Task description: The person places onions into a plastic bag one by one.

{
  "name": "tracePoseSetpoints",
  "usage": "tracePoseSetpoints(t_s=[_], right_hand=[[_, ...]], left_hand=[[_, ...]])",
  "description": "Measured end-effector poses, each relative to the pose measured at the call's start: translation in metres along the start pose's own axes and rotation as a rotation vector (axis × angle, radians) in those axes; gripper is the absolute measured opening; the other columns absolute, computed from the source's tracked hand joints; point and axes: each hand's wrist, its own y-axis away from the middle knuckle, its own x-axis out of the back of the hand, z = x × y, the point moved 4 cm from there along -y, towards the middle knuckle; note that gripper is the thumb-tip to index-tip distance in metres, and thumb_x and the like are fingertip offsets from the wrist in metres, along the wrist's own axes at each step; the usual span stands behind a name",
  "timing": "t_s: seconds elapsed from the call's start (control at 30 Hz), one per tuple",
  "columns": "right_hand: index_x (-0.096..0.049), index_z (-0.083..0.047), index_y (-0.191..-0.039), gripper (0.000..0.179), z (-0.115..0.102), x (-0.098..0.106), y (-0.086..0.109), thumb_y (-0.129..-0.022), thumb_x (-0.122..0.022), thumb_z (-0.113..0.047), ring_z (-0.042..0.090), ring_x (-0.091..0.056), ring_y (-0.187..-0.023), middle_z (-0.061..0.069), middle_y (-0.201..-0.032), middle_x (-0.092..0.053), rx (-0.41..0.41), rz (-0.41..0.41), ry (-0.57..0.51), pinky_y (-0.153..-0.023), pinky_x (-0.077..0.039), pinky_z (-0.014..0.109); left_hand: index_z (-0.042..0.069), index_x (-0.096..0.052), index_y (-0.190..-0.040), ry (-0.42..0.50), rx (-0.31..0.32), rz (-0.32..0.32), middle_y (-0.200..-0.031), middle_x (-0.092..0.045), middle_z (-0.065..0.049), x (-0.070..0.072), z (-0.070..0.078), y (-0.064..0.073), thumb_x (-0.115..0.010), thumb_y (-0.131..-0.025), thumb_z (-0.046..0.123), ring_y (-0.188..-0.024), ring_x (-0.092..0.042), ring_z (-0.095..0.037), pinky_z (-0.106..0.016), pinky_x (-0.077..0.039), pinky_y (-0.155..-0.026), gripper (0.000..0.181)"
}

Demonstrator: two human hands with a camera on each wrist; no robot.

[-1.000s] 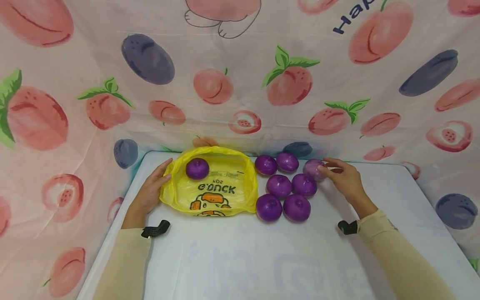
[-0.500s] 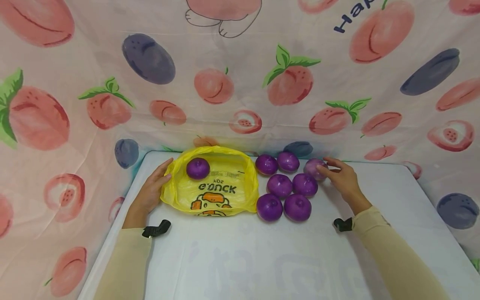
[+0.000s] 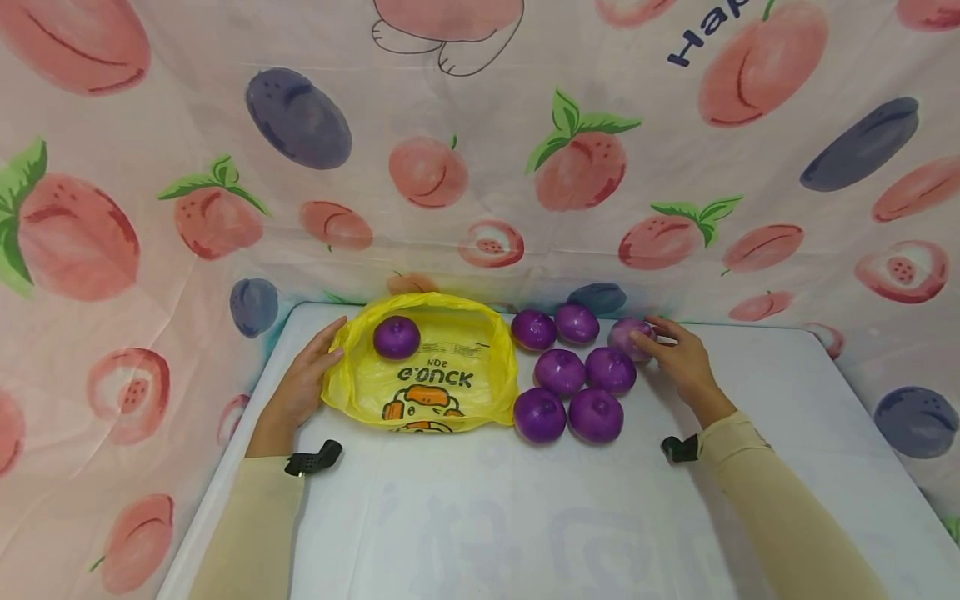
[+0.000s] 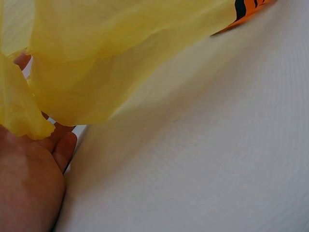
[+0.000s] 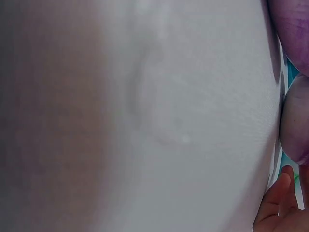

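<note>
The right hand (image 3: 684, 360) pinches a pale purple fruit (image 3: 625, 337) at its right side; the left hand (image 3: 302, 382) (thumb and fingers apart) touches a yellow bag (image 3: 502, 383).

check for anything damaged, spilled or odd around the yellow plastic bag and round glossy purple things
Nothing looks spilled or plainly damaged. One round, glossy purple thing, touched by the right hand, looks odd: noticeably paler than its dark purple neighbours, maybe just colouring.
</note>
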Motion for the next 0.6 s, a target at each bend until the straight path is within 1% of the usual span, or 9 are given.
tracePoseSetpoints(t_s=[0.13,0.33,0.43,0.6], right_hand=[[-0.045,-0.016,-0.155,0.080,-0.0005,-0.0006,0.0000,-0.091,-0.071,-0.055,0.035,-0.051,-0.128,0.022,-0.152,-0.049,0.004,0.000,0.020,-0.080,-0.046,0.020],[-0.041,-0.015,-0.157,0.083,0.0003,-0.0015,-0.0010,-0.091,-0.071,-0.055,0.038,-0.046,-0.131,0.025,-0.153,-0.045,-0.015,-0.029,0.019,-0.087,-0.044,0.030],[-0.039,-0.014,-0.158,0.084,-0.0002,-0.0014,-0.0009,-0.091,-0.071,-0.054,0.038,-0.045,-0.133,0.025,-0.154,-0.044,-0.024,-0.042,0.013,-0.090,-0.043,0.032],[-0.038,-0.015,-0.159,0.085,0.0000,-0.0009,-0.0006,-0.091,-0.072,-0.053,0.039,-0.046,-0.137,0.027,-0.154,-0.044,-0.024,-0.059,0.044,-0.095,-0.044,0.035]], left_hand=[[0.025,-0.030,-0.162,-0.002,0.005,0.001,-0.172,-0.018,-0.004,-0.0008,0.0005,0.0003,-0.049,-0.108,0.029,-0.153,-0.025,-0.018,-0.009,-0.040,-0.105,0.057],[0.020,-0.026,-0.163,0.004,0.013,0.000,-0.172,-0.017,-0.004,-0.0016,0.0004,0.0000,-0.049,-0.108,0.028,-0.151,-0.027,-0.015,-0.009,-0.041,-0.105,0.060],[0.019,-0.026,-0.163,0.010,0.010,-0.001,-0.172,-0.017,-0.004,-0.0012,0.0002,-0.0001,-0.049,-0.108,0.028,-0.150,-0.028,-0.014,-0.010,-0.042,-0.104,0.060],[0.017,-0.025,-0.163,0.024,0.003,-0.009,-0.172,-0.016,-0.004,-0.0004,-0.0005,-0.0002,-0.049,-0.108,0.026,-0.149,-0.029,-0.013,-0.010,-0.042,-0.105,0.060]])
